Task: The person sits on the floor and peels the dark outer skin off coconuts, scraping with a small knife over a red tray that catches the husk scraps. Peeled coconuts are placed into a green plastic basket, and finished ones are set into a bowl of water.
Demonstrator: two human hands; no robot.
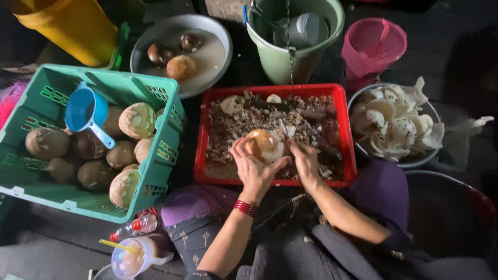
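Left hand: curled around a peeled coconut, fingers wrapped on its near-left side, holding it over the red tray. A red bangle sits on the left wrist.

Right hand: closed on a thin blade whose tip meets the coconut's right side. The grip itself is partly hidden — how tightly the fingers close cannot be told.

Coconut position: centre of the scene, above the near half of the tray, between both hands.

Tray contents: brown husk shavings cover the floor; two pale pieces lie at the far edge.

Left of the tray: a green crate holds unpeeled brown coconuts and a blue scoop.

Far side: a metal basin with three dark round fruits in cloudy water, a green bucket, a pink jug and, far left, a yellow container.

Right of the tray: a bowl piled with white coconut shells — touching the tray's right wall.

Near left: a plastic cup with a yellow straw, just beside a small bottle.
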